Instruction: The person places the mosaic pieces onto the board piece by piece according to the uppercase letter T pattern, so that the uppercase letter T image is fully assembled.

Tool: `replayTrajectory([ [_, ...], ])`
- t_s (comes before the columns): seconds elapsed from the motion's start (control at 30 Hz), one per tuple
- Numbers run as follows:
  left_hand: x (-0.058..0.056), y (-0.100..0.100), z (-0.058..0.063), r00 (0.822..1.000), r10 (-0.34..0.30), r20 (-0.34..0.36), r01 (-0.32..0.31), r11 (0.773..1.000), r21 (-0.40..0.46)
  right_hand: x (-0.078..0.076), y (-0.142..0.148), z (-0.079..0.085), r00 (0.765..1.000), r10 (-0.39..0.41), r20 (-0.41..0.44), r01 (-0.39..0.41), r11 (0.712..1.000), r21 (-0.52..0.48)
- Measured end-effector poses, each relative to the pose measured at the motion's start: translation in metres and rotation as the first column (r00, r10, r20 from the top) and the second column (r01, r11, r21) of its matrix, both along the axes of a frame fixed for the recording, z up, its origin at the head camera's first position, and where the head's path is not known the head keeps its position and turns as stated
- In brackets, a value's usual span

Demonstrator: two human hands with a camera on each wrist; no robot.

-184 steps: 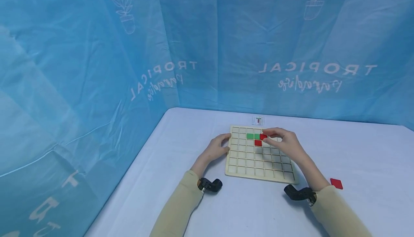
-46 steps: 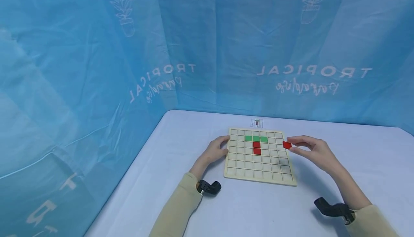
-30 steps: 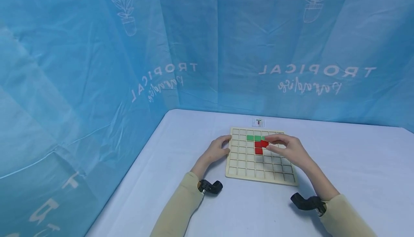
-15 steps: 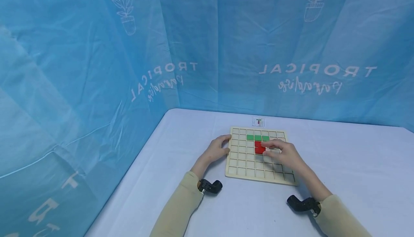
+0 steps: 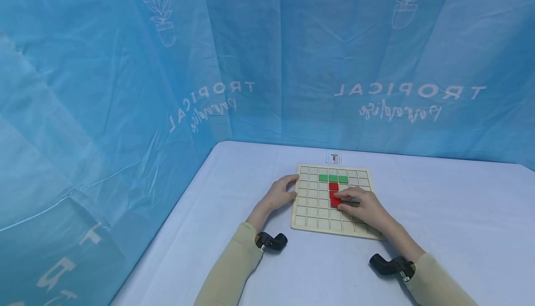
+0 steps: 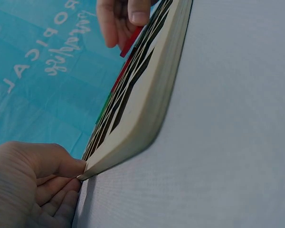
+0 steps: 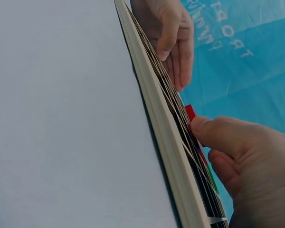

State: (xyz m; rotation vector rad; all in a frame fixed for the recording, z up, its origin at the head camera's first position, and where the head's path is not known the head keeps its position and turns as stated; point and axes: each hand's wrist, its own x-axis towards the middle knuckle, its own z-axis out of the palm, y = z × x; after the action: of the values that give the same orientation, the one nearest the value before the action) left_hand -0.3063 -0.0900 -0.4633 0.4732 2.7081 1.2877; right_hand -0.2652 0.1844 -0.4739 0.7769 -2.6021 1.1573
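Observation:
A pale wooden grid board [image 5: 311,220] lies on the table. Three green tiles [image 5: 333,178] form a row in its upper part, and two red tiles [image 5: 333,186] run down from the middle one. My right hand [image 5: 368,208] pinches another red tile [image 5: 335,203] between thumb and fingers, at the lower end of that column. In the left wrist view this held red tile [image 6: 131,42] is tilted. A dark grey sliver shows between the right fingers; its kind I cannot tell. My left hand [image 5: 277,192] touches the board's left edge with thumb and fingertips.
Behind the board lies a small card [image 5: 334,158] with a coloured T pattern on a grid. A white cloth covers the table [image 5: 451,204]. Blue printed curtains [image 5: 251,55] hang at the back and left. Each wrist wears a black camera mount [image 5: 271,241].
My right hand has brought the red tile leftward from beyond the board's right edge, then down to the column's end. The loose red tile seen earliest at right has left that spot. The left hand stays put.

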Motion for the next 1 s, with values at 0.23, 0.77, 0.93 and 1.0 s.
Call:
replayTrajectory([
  [0.23, -0.0013, -0.0015, 0.0007, 1.0, -0.001, -0.009, 0.001, 1.0, -0.006, -0.0005, -0.0024, -0.0008, 0.998, 0.035, -0.06, -0.033, 0.999, 0.033],
  [0.77, -0.0022, -0.0013, -0.0005, 1.0, 0.005, -0.006, -0.005, 1.0, 0.002, -0.0025, -0.0026, -0.0033, 0.995, 0.041, -0.096, -0.036, 0.998, 0.051],
  [0.93, -0.0038, 0.0004, -0.0014, 1.0, 0.003, -0.011, -0.003, 1.0, 0.003, -0.0022, -0.0014, -0.003, 0.994, 0.04, -0.099, -0.035, 0.998, 0.048],
  [1.0, -0.0039, 0.0002, -0.0017, 1.0, 0.004, -0.012, -0.004, 1.0, 0.002, -0.002, -0.0017, -0.0034, 0.995, 0.035, -0.094, -0.031, 0.998, 0.048],
])
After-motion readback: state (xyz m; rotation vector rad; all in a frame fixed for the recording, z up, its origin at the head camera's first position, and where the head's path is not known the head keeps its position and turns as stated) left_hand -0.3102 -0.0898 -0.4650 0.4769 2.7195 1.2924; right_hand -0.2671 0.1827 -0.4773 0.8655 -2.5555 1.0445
